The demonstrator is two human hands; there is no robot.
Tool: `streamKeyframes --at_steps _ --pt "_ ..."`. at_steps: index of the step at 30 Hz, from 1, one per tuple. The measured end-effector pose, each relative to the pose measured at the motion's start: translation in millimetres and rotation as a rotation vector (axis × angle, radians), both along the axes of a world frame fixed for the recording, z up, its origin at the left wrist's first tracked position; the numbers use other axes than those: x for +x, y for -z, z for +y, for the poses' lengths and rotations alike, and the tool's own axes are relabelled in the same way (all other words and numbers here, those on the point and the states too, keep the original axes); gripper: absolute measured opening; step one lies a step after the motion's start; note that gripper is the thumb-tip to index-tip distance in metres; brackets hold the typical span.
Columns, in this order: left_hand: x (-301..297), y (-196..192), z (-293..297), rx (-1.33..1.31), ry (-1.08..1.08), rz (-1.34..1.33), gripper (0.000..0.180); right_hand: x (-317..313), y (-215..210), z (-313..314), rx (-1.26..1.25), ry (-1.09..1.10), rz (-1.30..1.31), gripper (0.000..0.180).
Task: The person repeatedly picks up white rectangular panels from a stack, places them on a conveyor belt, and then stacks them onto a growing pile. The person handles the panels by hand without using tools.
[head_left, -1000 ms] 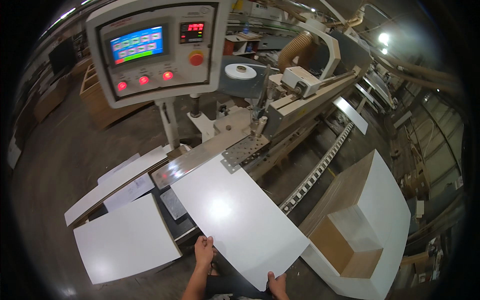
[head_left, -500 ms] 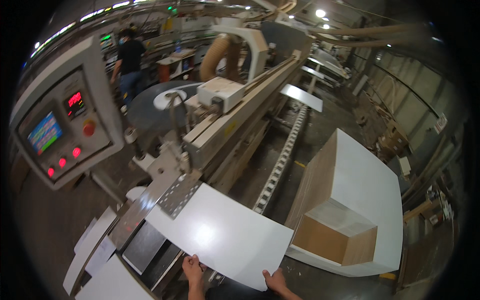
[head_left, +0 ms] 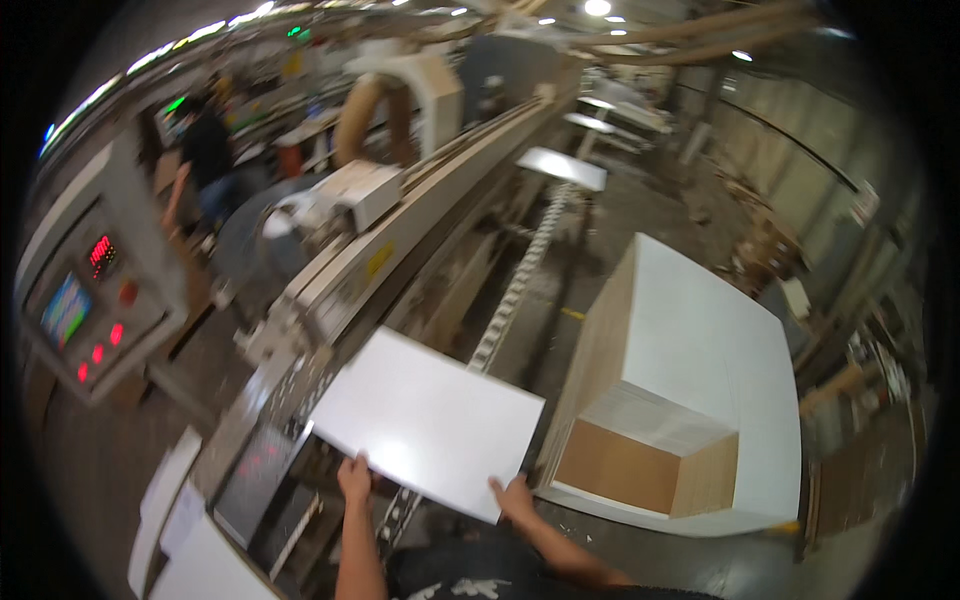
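Observation:
A glossy white rectangular panel (head_left: 430, 415) lies between my two hands, level over the near end of the machine. My left hand (head_left: 355, 478) grips its near edge toward the left corner, thumb on top. At the near right corner, my right hand (head_left: 513, 497) is closed on the panel with the thumb over its upper face. The fingers beneath the panel are hidden. Beside the panel's left edge is the machine's metal bed (head_left: 262, 455), partly perforated. Whether the panel rests on the rail below cannot be made out.
On the right stands a tall stack of white panels (head_left: 700, 330) with a notched front corner. A long machine beam (head_left: 400, 225) and a roller track (head_left: 520, 275) run away from me. A control box (head_left: 105, 270) is at left. Farther back stands another person (head_left: 205, 150).
The panel has slid right, off the perforated plate, with both hands still on it. My forearms reach farther into view. The head view has shifted too.

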State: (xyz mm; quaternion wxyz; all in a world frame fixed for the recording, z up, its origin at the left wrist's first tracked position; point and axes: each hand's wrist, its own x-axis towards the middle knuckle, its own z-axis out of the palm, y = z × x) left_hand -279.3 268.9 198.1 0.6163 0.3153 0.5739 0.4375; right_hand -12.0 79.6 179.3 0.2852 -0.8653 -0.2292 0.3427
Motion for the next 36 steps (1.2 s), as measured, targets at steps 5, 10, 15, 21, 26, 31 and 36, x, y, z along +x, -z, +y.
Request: streamKeyframes --at_steps 5,10,15,21,26,31,36 --pt "-34.0 -21.7 -18.0 0.251 -0.201 0.460 0.027 17.8 -15.8 -9.8 0.331 0.190 0.402 0.041" --pt "-129.7 -85.2 -99.1 0.330 -0.669 1.061 0.026 7.8 -25.2 -39.0 0.426 0.397 0.591 0.038" --pt "-238.0 -40.7 -203.5 -0.184 -0.986 1.301 0.065 -13.8 23.9 -57.9 0.161 0.288 0.714 0.029" --pt "-270.6 -24.1 -237.0 -0.324 -0.911 1.173 0.076 -66.4 31.6 -66.8 0.002 -0.104 0.644 0.022" --pt "-274.5 -24.2 -244.4 -0.294 -0.965 0.948 0.078 -120.4 41.3 -90.3 0.009 -0.347 0.591 0.030" --pt "-307.1 -18.6 -288.4 -0.041 -1.156 0.255 0.094 -183.3 29.3 -114.6 -0.097 -0.490 0.547 0.028" --pt "-361.5 19.8 -320.9 -0.149 -1.063 -0.281 0.040 -283.5 -16.8 -114.6 -0.164 -0.793 0.642 0.028"
